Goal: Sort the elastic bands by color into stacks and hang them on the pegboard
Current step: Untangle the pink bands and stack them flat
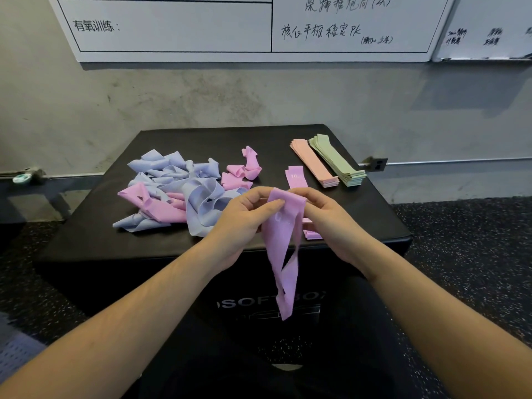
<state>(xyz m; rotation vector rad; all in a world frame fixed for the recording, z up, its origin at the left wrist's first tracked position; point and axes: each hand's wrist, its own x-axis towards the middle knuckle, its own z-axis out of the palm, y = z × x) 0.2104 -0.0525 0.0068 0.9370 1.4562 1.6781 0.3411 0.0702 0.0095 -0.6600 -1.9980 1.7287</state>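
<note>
A twisted pink elastic band [283, 254] hangs in front of the black box [95, 237]. My left hand [244, 217] pinches its top left edge and my right hand [325, 214] pinches its top right edge. A tangled heap of blue bands [198, 194] mixed with pink ones [161, 208] lies on the box's left half. More crumpled pink bands [241, 171] lie in the middle. A flat pink stack [296, 177] runs behind my right hand. To its right lie a peach stack [313, 162] and a green stack [336, 159].
The box stands against a grey concrete wall with a whiteboard [201, 27] above. A metal rail with a bracket [374, 164] runs along the wall base. Speckled rubber flooring [466, 243] surrounds the box. A perforated panel [17, 352] shows at the lower left.
</note>
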